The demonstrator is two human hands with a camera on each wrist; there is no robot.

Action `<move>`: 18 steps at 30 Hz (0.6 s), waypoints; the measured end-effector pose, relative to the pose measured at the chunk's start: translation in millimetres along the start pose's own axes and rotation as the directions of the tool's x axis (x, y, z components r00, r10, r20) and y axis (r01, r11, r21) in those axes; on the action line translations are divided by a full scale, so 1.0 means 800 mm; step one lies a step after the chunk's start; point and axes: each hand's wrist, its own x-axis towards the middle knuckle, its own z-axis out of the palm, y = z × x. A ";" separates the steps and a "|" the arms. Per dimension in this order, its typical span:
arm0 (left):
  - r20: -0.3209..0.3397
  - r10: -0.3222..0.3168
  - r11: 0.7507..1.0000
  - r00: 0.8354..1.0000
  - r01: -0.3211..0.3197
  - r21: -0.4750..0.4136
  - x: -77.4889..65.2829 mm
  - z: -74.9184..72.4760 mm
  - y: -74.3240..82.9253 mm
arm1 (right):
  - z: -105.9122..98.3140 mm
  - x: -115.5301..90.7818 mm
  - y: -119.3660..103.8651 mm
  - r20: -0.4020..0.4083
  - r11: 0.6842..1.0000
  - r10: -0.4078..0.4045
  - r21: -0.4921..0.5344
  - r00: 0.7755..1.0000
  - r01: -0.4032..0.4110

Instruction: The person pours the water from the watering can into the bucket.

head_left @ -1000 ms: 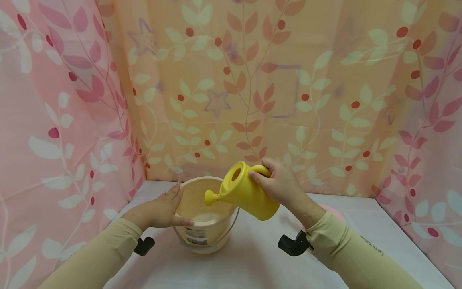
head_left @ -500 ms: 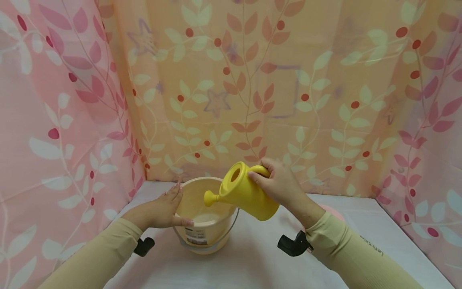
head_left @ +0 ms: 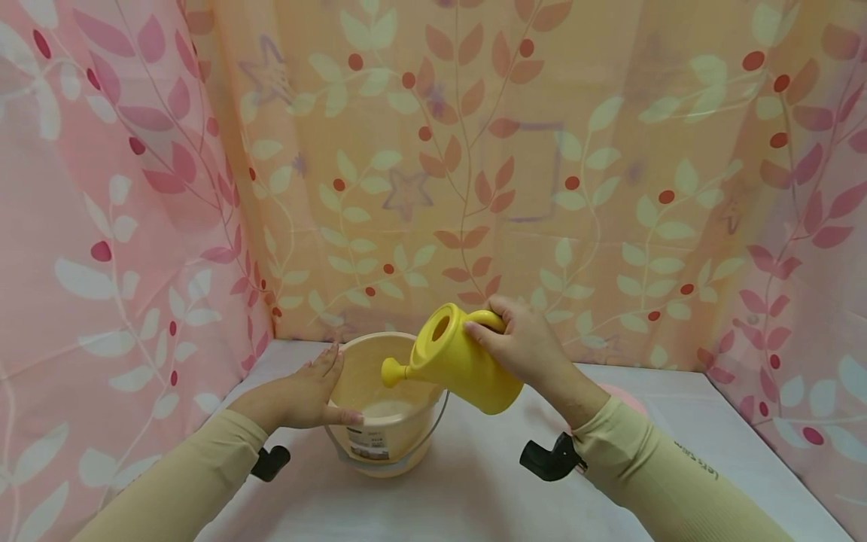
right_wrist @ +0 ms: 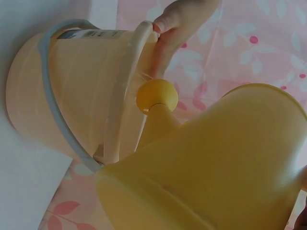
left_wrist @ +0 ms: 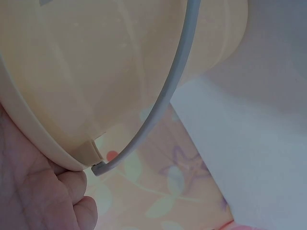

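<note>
My right hand point(head_left: 524, 339) grips the handle of a yellow watering can point(head_left: 467, 361), with the thumb over the top of the handle. The can is tilted left, and its round sprinkler head point(head_left: 391, 372) is over the mouth of a cream bucket point(head_left: 400, 444). Thin pale streaks show beside the sprinkler head in the right wrist view. The bucket stands upright, its grey bail handle point(left_wrist: 180, 62) hanging down in front. At the bucket's left, my left hand point(head_left: 301, 391) rests on the rim, fingers extended along it and thumb across the front edge.
A pink round thing point(head_left: 623, 395) lies on the white table point(head_left: 467, 497), partly hidden behind my right forearm. A label point(head_left: 368, 443) is on the bucket's front. Floral curtains point(head_left: 433, 150) enclose the table at the back and both sides.
The watering can has shifted very slightly left. Both hands otherwise keep their places, and the bucket stays put.
</note>
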 end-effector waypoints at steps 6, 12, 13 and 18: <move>0.000 -0.009 1.000 1.000 0.009 -0.008 0.001 0.001 -0.001 | 0.001 0.000 0.001 0.002 1.000 -0.003 0.007 1.000 0.003; -0.006 -0.004 1.000 1.000 0.004 0.002 0.002 0.002 -0.002 | 0.001 0.000 0.000 0.005 1.000 -0.007 0.002 1.000 0.006; -0.006 -0.002 1.000 1.000 0.002 0.005 0.002 0.002 -0.002 | 0.001 0.000 0.000 0.004 1.000 -0.008 0.001 1.000 0.008; -0.009 0.005 1.000 1.000 -0.005 0.013 0.002 0.003 -0.003 | 0.001 0.000 -0.001 0.000 1.000 -0.019 0.008 1.000 0.019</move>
